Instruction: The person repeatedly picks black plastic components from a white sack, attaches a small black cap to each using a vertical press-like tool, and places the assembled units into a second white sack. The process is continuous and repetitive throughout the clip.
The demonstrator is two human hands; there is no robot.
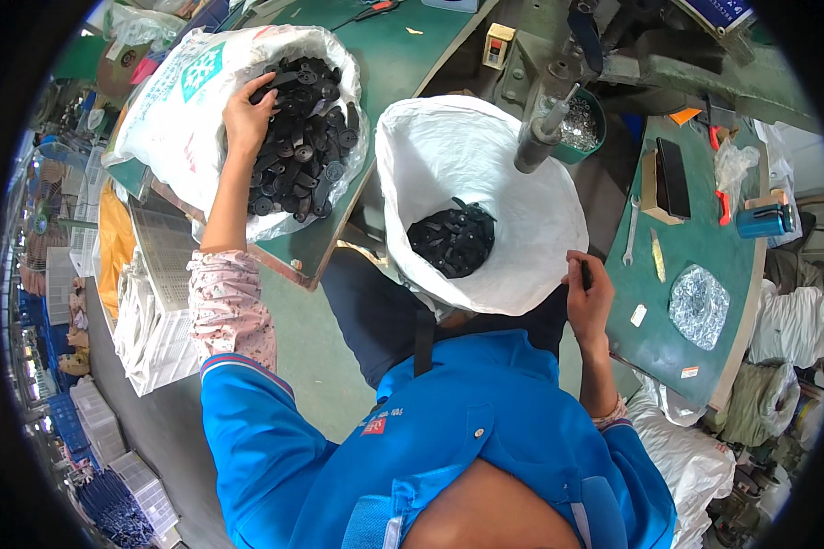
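Observation:
At the upper left, a white plastic bag (169, 87) lies open, full of small black plastic parts (304, 151) with rounded ends. My left hand (245, 117) reaches over its rim onto the near side of the pile, thumb and forefinger apart at the black parts. Between my knees stands a large white woven sack (531, 229), mouth up, with more black parts (453, 240) at its bottom. My right hand (590, 297) is at the sack's right rim, fingers closed round a small black part (585, 274), mostly hidden by them.
A machine's metal column (542, 128) rises behind the sack, beside a green bowl of small metal pieces (581, 126). On the right green table (655, 329) lie a wrench (632, 229), a black phone-like slab (672, 178), a blue cup (764, 221) and a clear bag (699, 306). White crates (160, 339) stand left.

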